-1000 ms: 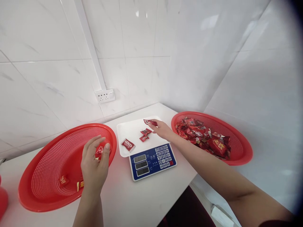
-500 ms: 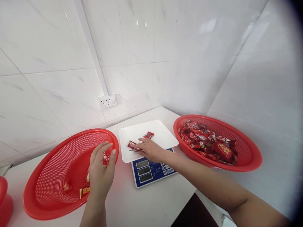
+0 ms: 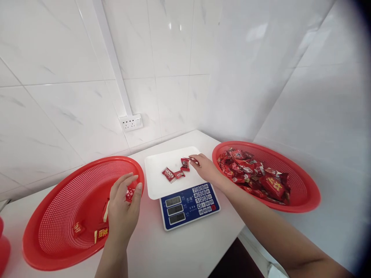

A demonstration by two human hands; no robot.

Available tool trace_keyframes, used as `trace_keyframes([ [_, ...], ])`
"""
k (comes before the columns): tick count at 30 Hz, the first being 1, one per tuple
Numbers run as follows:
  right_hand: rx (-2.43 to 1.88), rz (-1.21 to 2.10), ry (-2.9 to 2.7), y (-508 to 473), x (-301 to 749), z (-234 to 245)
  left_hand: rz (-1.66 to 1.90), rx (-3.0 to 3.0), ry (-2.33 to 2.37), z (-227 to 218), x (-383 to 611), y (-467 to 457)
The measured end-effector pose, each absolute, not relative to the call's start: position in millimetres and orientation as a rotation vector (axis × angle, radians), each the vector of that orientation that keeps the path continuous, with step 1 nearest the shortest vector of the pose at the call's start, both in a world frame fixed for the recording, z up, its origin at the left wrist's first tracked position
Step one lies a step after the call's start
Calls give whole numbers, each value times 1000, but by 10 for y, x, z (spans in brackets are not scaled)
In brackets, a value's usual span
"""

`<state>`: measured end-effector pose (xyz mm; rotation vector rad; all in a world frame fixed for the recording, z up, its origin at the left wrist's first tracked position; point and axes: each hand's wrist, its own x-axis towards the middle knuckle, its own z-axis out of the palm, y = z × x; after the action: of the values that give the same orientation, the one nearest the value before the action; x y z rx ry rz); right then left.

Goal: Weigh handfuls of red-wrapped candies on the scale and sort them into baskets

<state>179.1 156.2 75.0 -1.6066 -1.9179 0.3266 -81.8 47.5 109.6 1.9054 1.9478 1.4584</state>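
Observation:
My left hand is over the near right side of the left red basket, its fingers curled around a red wrapped candy with white dots. My right hand is at the right side of the scale's white tray, fingertips pinched on a small dark red wrapped candy. Left of those fingertips, a red candy packet with white lettering and smaller red candies lie on the tray. The blue scale panel faces me; its display digits are too faint to read.
A red basket heaped with red candy packets stands on the right. A few wrapped candies lie in the left basket. Part of another red container shows at the left edge. Behind the white table is a tiled wall with a socket.
My right hand has moved right across the tray, away from the lettered packet, which now lies fully visible beside the smaller candies. The left hand keeps its hold almost unmoved.

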Motion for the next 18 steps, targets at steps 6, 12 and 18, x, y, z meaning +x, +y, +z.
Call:
trace_keyframes([
  [6, -1589, 347, -1983, 1550, 1763, 731, 1474, 1924, 1957, 1100, -806, 484],
  [12, -1602, 307, -2104, 1481, 1824, 724, 1422, 1899, 1970, 1145, -802, 463],
  [18, -1565, 324, -2149, 1405, 1901, 764, 1428, 1942, 1963, 1110, -802, 482],
])
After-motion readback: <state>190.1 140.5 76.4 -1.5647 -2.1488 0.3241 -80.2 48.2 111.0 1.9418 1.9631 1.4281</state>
